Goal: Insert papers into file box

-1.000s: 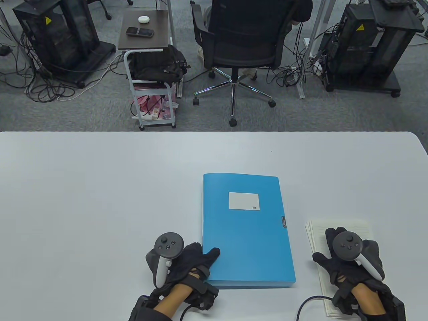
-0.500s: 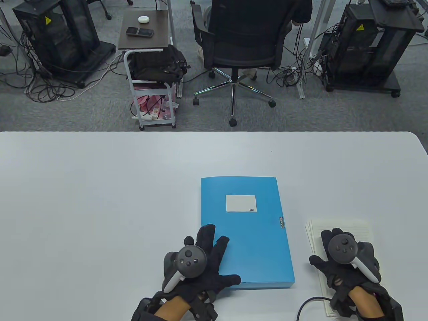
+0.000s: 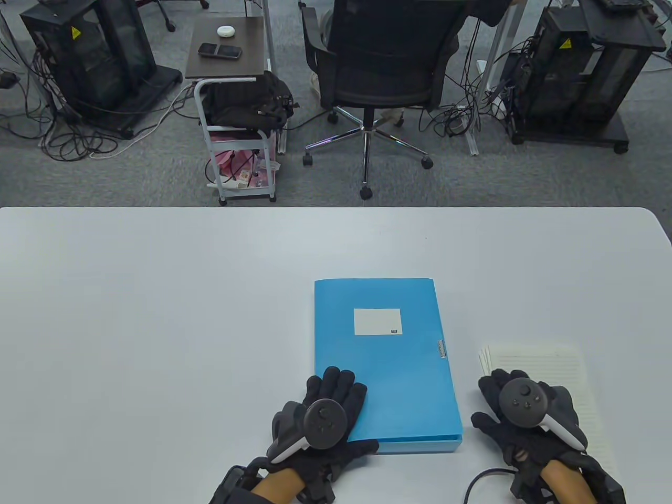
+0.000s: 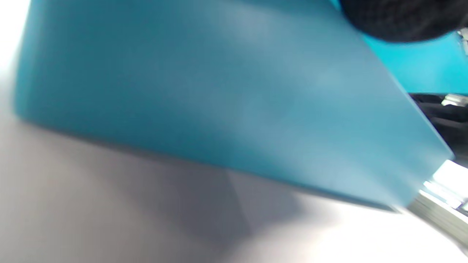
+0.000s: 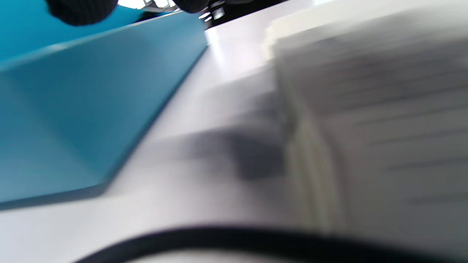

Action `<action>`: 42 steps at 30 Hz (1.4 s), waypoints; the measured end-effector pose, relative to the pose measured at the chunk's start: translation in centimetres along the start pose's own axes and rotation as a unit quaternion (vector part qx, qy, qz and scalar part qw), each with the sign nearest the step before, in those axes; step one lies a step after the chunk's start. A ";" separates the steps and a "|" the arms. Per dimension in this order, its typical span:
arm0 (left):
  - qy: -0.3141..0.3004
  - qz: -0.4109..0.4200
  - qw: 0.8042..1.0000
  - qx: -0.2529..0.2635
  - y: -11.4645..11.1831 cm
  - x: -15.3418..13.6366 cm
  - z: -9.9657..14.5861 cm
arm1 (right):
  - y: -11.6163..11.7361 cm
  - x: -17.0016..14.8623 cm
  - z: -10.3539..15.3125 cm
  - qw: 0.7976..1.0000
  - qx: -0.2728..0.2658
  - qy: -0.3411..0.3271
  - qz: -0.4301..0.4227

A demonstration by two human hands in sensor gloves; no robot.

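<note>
A closed blue file box (image 3: 386, 357) with a white label lies flat near the table's front edge. It fills the left wrist view (image 4: 219, 102) and shows at the left of the right wrist view (image 5: 73, 109). My left hand (image 3: 331, 415) rests flat with fingers spread on the box's near-left corner. A stack of lined white papers (image 3: 551, 367) lies to the right of the box, blurred in the right wrist view (image 5: 365, 109). My right hand (image 3: 512, 415) rests on the papers' near-left part, holding nothing.
The white table (image 3: 157, 315) stretches to the left and back. A black cable (image 3: 480, 480) loops on the table by my right wrist. Beyond the far edge stand an office chair (image 3: 375, 79), a small cart (image 3: 239, 105) and equipment racks.
My left hand moved from the box's left edge onto its near-left corner and laid flat. The box slid slightly toward me and squared up. My right hand shifted left on the papers.
</note>
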State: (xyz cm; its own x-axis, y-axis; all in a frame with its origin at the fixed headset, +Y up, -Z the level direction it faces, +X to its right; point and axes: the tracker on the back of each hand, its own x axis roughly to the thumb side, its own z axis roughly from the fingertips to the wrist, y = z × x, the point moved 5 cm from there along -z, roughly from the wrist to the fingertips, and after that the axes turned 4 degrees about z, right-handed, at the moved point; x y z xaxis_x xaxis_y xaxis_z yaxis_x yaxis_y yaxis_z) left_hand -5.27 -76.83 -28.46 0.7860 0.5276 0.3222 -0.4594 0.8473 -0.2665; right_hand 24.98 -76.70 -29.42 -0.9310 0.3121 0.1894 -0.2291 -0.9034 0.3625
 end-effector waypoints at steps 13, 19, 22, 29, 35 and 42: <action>0.008 -0.006 0.999 0.043 0.4 0.2 0.3 | 2.4 6.2 0.6 0.992 0.010 -0.106 0.071; 0.008 0.149 0.971 0.187 3.6 -1.4 2.4 | 2.4 6.2 0.5 0.990 0.015 -0.100 0.095; -0.017 0.310 0.935 0.172 5.0 -2.8 3.0 | 2.5 6.1 0.4 0.989 0.022 -0.103 0.100; -0.105 0.064 0.975 0.188 6.6 3.8 4.3 | 2.4 6.5 0.5 0.989 0.006 -0.102 0.108; -0.138 -0.339 0.855 0.368 7.9 12.7 7.9 | 2.4 6.5 0.5 0.989 0.005 -0.107 0.099; 0.123 -0.547 0.764 0.319 12.2 11.1 7.5 | 2.3 6.4 0.5 0.989 0.009 -0.114 0.096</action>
State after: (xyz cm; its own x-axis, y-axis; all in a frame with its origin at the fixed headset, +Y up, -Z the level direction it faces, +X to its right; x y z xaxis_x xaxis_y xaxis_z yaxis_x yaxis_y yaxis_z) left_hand -5.28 -60.19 -21.29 0.8618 -0.4794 -0.1661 0.4820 0.6714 0.5630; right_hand 18.65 -76.59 -26.92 -0.8681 0.1960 0.4560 -0.0483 -0.9477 0.3153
